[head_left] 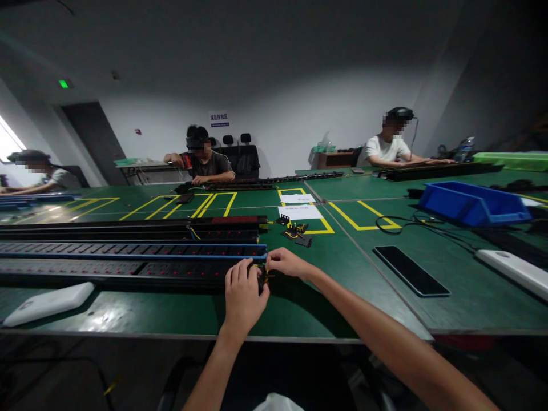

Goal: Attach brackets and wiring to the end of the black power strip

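My left hand [245, 294] is curled over the right end of the nearest black power strip [184, 273], its fingers closed around that end. Thumb and fingertips of my right hand [287, 264] are pinched together just beside the same end. What they hold is too small and covered to make out; bits of yellow show between the two hands. Behind this strip lies a blue-edged power strip [141, 250], parallel to it. Small black brackets with yellow parts [297, 230] lie loose on the green table [325, 285], beyond my right hand.
A white power bank [49, 303] lies front left. On the right are a phone [410, 270], another white power bank [514, 271], black cables [445, 233] and a blue bin [475, 204]. White paper sheets [298, 212] lie mid-table. Several people sit across and to the left.
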Demonstrator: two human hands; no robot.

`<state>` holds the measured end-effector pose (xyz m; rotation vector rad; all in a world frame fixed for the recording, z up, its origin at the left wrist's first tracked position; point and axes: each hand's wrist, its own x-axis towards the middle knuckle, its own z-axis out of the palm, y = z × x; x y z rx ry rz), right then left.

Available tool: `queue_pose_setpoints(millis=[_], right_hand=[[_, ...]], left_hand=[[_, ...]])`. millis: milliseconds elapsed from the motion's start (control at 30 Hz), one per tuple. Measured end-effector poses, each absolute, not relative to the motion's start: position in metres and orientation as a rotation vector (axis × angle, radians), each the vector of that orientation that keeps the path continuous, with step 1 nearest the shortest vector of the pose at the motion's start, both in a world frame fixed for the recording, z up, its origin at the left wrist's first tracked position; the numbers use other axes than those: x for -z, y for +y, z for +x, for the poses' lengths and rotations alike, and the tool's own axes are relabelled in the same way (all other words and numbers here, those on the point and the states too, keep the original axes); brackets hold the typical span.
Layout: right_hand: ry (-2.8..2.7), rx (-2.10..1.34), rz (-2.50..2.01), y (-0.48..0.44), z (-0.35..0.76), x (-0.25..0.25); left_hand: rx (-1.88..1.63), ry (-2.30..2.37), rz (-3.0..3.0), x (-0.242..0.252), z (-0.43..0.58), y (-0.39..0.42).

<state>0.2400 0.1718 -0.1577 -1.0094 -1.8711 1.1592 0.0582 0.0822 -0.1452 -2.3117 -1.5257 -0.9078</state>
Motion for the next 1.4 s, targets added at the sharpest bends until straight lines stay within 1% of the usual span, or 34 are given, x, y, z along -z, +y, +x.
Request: queue_pose_setpoints(millis=[200, 333, 567, 733, 867, 1033, 1133, 1267, 1400], right_hand=[[-1.869, -1.119, -1.025, 0.170, 0.239, 0.158], [-1.855, -1.134, -1.049, 0.166, 0.239, 0.154], [-1.840, -1.173, -1.152, 0.160, 0.239, 0.152], [-1.850, -1.134, -1.191, 0.160, 0.239, 0.151], [-1.906, -0.924, -1.149, 0.157, 0.238, 0.150], [-2.003, -0.439, -1.177, 0.144, 0.241, 0.139], [-2.077, -0.236, -1.113, 0.139, 0.243, 0.128], [-2.266, -0.093, -1.042, 0.141, 0.237, 0.116], [-2.469, -0.040, -1.021, 0.149, 0.226, 0.108]], left_hand=[[0.913, -1.506, -2.293, 0.145, 0.059, 0.082], [0.949, -1.496, -2.277, 0.147, 0.060, 0.082], [0.909, -1.555, -2.230, 0.146, 0.062, 0.079], [1.001, -1.565, -2.224, 0.145, 0.061, 0.080], [1.088, -1.610, -2.204, 0.145, 0.061, 0.082], [1.138, -1.615, -2.208, 0.146, 0.060, 0.082], [1.169, -1.625, -2.197, 0.147, 0.060, 0.082], [1.221, -1.690, -2.178, 0.147, 0.059, 0.082], [1.230, -1.718, -2.181, 0.146, 0.059, 0.082]])
